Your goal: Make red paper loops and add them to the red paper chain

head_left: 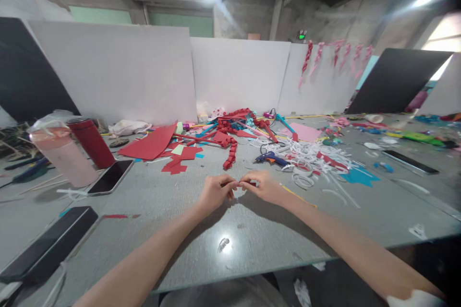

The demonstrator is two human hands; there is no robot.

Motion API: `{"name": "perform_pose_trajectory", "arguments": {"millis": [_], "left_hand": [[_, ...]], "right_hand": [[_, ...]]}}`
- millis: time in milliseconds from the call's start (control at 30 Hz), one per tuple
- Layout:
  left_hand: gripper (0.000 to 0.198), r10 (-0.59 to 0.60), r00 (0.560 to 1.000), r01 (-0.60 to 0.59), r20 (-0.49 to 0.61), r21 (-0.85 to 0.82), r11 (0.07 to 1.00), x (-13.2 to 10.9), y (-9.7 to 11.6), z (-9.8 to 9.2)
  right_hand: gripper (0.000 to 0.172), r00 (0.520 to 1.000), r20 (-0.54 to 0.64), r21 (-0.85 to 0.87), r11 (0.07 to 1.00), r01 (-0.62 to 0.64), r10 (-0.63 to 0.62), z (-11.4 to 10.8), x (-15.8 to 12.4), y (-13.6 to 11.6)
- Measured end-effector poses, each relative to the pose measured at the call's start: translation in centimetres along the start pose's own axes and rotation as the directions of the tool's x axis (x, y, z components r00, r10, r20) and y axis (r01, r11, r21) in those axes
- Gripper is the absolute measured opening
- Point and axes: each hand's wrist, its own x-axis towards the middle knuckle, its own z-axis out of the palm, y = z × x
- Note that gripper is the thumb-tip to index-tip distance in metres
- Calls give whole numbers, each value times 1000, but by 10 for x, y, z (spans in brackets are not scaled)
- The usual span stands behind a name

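The left hand (215,193) and the right hand (265,186) meet low over the table (173,230), in the middle near its front edge. The fingertips of both pinch a small red strip (240,184) held between them. A glue gun (269,158) lies near, behind the right hand. A phone (111,177) lies well apart at the left.

Red runs through the strip (240,183), sheet (151,145) and flask (91,142) on a grey table (259,235), amid white curls (310,154), a blue glue gun (270,157), pink bottle (65,157), teal scrap (360,176) and black phone (111,176)
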Motion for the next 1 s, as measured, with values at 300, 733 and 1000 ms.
{"name": "perform_pose_trajectory", "arguments": {"millis": [300,733,1000], "left_hand": [[34,181,967,-239,181,379,894,-2,6,-13],[31,216,941,-321,259,486,813,-4,-1,-6],[26,205,948,-308,243,539,784,1,1,-12]], "right_hand": [[28,995,-4,-191,976,101,-104,2,-3,10],[34,977,128,-389,898,207,-169,10,-3,14],[31,983,180,-390,916,96,-27,0,2,19]]}}
